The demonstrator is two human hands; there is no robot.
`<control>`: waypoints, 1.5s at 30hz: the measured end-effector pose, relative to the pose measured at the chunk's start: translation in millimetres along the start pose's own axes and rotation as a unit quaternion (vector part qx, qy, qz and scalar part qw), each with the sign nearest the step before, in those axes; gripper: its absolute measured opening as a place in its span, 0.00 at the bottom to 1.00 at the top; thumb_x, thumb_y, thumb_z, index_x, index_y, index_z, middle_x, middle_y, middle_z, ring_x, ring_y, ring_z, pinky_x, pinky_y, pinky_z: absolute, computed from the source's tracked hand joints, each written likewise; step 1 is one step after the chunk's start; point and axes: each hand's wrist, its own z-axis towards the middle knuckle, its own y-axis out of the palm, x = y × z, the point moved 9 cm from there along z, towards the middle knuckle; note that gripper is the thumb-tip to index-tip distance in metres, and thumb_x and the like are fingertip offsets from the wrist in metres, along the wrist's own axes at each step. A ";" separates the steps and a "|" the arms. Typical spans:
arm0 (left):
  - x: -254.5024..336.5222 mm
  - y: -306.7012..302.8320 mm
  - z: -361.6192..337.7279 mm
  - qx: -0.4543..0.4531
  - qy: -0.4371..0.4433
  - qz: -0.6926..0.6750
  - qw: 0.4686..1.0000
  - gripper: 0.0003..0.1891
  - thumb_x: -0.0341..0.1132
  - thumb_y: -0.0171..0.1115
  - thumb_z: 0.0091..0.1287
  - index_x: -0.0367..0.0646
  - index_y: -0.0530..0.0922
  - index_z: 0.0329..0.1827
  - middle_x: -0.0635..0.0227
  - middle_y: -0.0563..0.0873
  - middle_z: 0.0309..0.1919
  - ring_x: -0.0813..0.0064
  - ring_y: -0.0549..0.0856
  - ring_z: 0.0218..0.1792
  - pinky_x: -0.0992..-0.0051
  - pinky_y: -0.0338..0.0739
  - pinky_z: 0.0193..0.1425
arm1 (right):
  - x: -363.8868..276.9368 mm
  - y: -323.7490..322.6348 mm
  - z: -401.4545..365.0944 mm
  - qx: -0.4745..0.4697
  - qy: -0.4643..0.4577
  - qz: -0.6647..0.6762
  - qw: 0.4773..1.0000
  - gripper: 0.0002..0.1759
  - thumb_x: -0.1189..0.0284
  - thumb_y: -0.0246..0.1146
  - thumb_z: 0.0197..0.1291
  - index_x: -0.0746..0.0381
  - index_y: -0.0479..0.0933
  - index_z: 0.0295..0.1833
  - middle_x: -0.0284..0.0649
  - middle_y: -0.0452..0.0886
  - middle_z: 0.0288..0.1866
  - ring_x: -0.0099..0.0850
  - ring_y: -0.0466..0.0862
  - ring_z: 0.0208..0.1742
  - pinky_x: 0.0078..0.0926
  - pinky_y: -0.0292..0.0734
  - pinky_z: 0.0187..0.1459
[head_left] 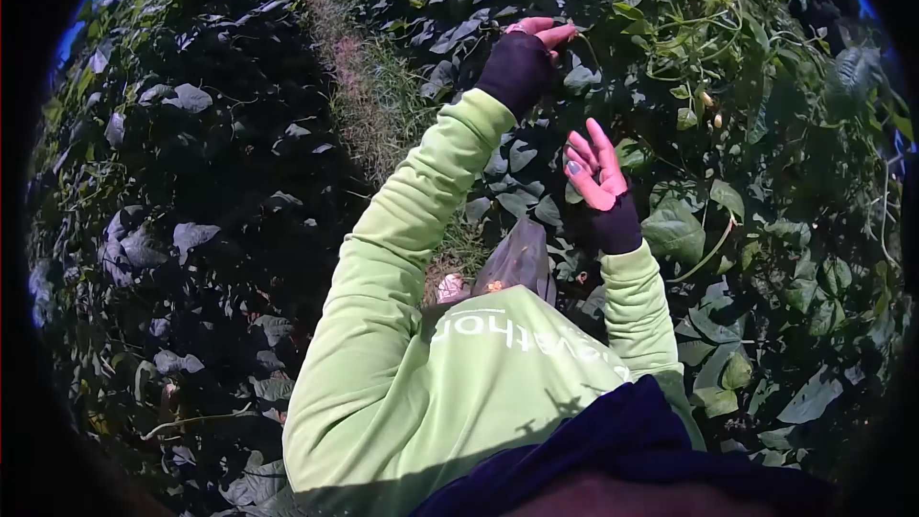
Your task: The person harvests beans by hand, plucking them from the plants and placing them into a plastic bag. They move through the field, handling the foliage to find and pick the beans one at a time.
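My left hand [544,32] reaches into the vine leaves at the top centre, its fingertips close together beside a thin stem. Whatever those fingers hold is too small to make out. Lower and to the right, my right hand [597,168] is raised over the leaves, palm partly showing, fingers apart and holding nothing. Dark fingerless coverings wrap both wrists below light green sleeves. A broad green leaf [674,230] lies just below and right of my right hand.
A translucent bag [517,257] stands against the front of my body, with a pale pinkish item [450,287] beside it. Dense vines spread on both sides. A narrow dry grass strip [356,86] runs between the rows. Small yellowish pods [708,101] hang at the upper right.
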 end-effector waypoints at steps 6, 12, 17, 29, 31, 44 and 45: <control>-37.5 40.7 48.4 -0.165 0.075 -0.031 0.983 0.13 0.35 0.64 0.60 0.47 0.86 0.47 0.59 0.83 0.49 0.61 0.83 0.51 0.65 0.79 0.53 | 31.7 -19.8 135.0 0.155 -0.056 0.088 0.982 0.45 0.73 0.61 0.67 0.38 0.42 0.80 0.36 0.70 0.67 0.25 0.75 0.58 0.33 0.70 0.62; -35.7 33.2 55.3 -0.176 0.170 -0.066 0.967 0.09 0.34 0.65 0.58 0.47 0.86 0.41 0.62 0.85 0.44 0.61 0.85 0.43 0.66 0.81 0.46 | 19.1 -14.6 166.8 0.215 -0.164 0.237 0.933 0.38 0.74 0.62 0.66 0.49 0.52 0.77 0.40 0.77 0.59 0.28 0.81 0.51 0.30 0.80 0.54; -27.9 24.3 54.2 -0.184 0.231 -0.113 0.949 0.12 0.33 0.67 0.53 0.47 0.85 0.41 0.65 0.85 0.44 0.61 0.85 0.43 0.66 0.81 0.44 | 23.5 -25.0 150.4 0.259 -0.157 0.183 0.935 0.25 0.73 0.61 0.67 0.62 0.66 0.68 0.42 0.77 0.59 0.33 0.80 0.56 0.34 0.79 0.56; -11.1 26.5 43.0 -0.171 0.237 -0.203 0.935 0.08 0.34 0.71 0.54 0.45 0.82 0.34 0.67 0.84 0.32 0.62 0.84 0.36 0.66 0.80 0.38 | 35.6 -12.5 71.7 0.368 -0.114 -0.058 0.921 0.32 0.80 0.61 0.64 0.59 0.60 0.72 0.41 0.83 0.44 0.26 0.84 0.38 0.24 0.81 0.40; -11.7 29.8 41.8 -0.178 0.226 -0.207 0.935 0.07 0.34 0.71 0.55 0.45 0.82 0.34 0.66 0.84 0.31 0.62 0.84 0.36 0.66 0.80 0.37 | 68.4 -15.1 56.0 0.344 -0.023 -0.054 0.937 0.27 0.78 0.62 0.64 0.64 0.65 0.68 0.42 0.84 0.43 0.27 0.85 0.37 0.24 0.83 0.38; -5.6 32.0 43.2 -0.130 0.222 -0.270 0.928 0.08 0.22 0.67 0.52 0.40 0.80 0.35 0.61 0.84 0.34 0.59 0.83 0.37 0.66 0.78 0.41 | 248.2 42.8 88.9 0.121 0.190 -0.306 0.925 0.16 0.62 0.63 0.60 0.63 0.82 0.45 0.40 0.80 0.31 0.40 0.78 0.36 0.38 0.72 0.49; -7.7 32.5 42.8 -0.120 0.217 -0.267 0.931 0.09 0.21 0.67 0.51 0.40 0.80 0.34 0.60 0.84 0.33 0.58 0.83 0.36 0.65 0.78 0.41 | 241.5 37.5 83.7 0.128 0.193 -0.307 0.923 0.16 0.62 0.63 0.60 0.63 0.82 0.45 0.40 0.80 0.31 0.40 0.78 0.36 0.38 0.72 0.49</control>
